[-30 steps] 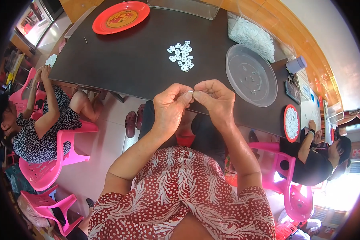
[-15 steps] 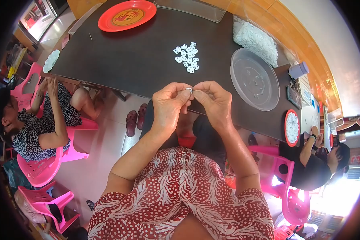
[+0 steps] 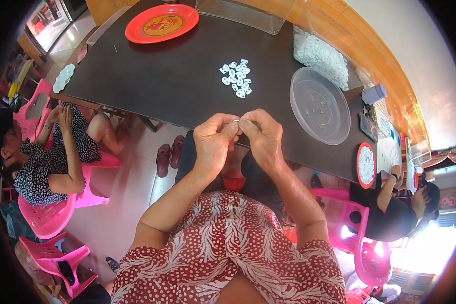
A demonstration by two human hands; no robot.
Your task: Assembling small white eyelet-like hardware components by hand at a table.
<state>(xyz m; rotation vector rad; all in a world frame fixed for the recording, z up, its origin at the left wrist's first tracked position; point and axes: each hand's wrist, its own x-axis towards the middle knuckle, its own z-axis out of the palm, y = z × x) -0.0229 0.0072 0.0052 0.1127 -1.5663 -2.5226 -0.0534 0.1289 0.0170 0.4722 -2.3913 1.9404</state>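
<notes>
Just off the table's near edge, my left hand (image 3: 213,144) and my right hand (image 3: 262,137) meet fingertip to fingertip. Both are closed in a pinch. Between them shows a sliver of a small white plastic piece (image 3: 236,121), mostly covered by my thumbs and fingers. Beyond my hands, a loose pile of small white plastic pieces with holes (image 3: 236,77) lies on the dark table (image 3: 182,76). To the right of that pile is a round clear plastic lid or tray (image 3: 316,119) with a few small bits in it.
A red plate (image 3: 187,23) sits at the far left. A clear bag of white pieces (image 3: 321,58), a lilac cup (image 3: 374,94), a phone (image 3: 368,126) and a red dish of white pieces (image 3: 366,164) line the right. Two people sit nearby, left (image 3: 45,172) and right (image 3: 375,207).
My right fingers have closed further over the white piece, so less of it shows. Both hands sit slightly lower in the picture, and the whole view has shifted a little.
</notes>
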